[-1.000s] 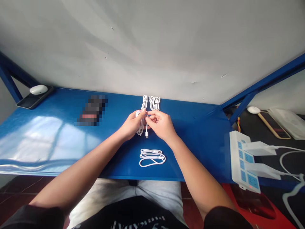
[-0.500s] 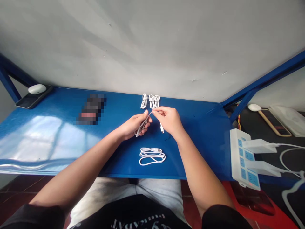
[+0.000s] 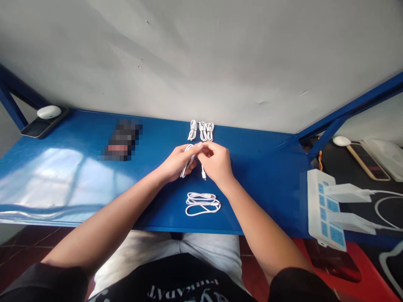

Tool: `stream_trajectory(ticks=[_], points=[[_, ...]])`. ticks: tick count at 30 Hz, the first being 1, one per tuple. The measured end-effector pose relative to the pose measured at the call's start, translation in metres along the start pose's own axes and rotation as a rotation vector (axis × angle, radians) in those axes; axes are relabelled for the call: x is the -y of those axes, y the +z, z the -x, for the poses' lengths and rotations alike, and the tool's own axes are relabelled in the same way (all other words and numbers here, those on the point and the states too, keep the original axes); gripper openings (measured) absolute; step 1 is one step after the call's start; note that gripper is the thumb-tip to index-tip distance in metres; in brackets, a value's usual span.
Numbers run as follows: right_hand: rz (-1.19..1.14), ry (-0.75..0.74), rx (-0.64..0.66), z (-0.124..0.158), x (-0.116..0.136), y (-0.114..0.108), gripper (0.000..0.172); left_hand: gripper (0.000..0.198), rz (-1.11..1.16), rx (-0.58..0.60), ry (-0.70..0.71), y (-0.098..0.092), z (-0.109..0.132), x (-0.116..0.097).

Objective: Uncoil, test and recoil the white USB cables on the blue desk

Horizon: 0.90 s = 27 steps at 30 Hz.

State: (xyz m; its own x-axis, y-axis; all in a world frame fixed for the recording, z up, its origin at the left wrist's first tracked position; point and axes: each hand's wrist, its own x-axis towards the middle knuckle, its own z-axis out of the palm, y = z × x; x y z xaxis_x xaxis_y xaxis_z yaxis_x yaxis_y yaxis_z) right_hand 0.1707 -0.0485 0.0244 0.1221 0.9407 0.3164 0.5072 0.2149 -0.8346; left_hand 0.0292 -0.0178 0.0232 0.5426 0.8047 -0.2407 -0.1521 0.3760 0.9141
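My left hand (image 3: pixel 180 162) is closed around a looped white charging cable (image 3: pixel 188 161) above the blue table (image 3: pixel 261 184). Pinched in the fingers of my right hand (image 3: pixel 218 159) is a part of the same cable near its end, and a plug (image 3: pixel 203 173) hangs down below them. The fingertips of both hands meet at the top of the loops. Nearer the table's front edge lies another white cable (image 3: pixel 203 205), loosely coiled. Behind my hands, bundled white cables sit in a row: one bundle (image 3: pixel 192 130) on the left and two (image 3: pixel 206 131) side by side.
A white power strip (image 3: pixel 325 209) with chargers plugged in stands at the right edge. To the left lie a pixelated dark object (image 3: pixel 122 140) and a black phone (image 3: pixel 44 123) with a white rounded object (image 3: pixel 49 112) on it. A wall (image 3: pixel 201 63) rises behind the table.
My right hand has moved left to meet my left hand, and the hanging plug has come with it. The camera view has shifted slightly.
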Motion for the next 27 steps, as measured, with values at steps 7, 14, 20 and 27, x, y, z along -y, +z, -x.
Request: stream_trajectory(ticks=[7, 14, 20, 27], points=[[0.019, 0.087, -0.086, 0.001, 0.006, 0.0, 0.027, 0.05, 0.08, 0.057, 0.044, 0.0, -0.002, 0.008], [0.017, -0.059, 0.033, -0.006, -0.014, -0.006, 0.026, 0.037, 0.459, 0.012, -0.198, -0.001, -0.006, -0.002], [0.201, -0.489, 0.253, -0.002, -0.001, -0.012, 0.053, 0.03, 0.848, -0.256, -0.26, -0.017, -0.008, -0.018], [0.264, -0.559, 0.234, 0.0, -0.003, -0.001, 0.035, 0.03, 0.735, -0.131, -0.322, -0.012, -0.005, -0.008]])
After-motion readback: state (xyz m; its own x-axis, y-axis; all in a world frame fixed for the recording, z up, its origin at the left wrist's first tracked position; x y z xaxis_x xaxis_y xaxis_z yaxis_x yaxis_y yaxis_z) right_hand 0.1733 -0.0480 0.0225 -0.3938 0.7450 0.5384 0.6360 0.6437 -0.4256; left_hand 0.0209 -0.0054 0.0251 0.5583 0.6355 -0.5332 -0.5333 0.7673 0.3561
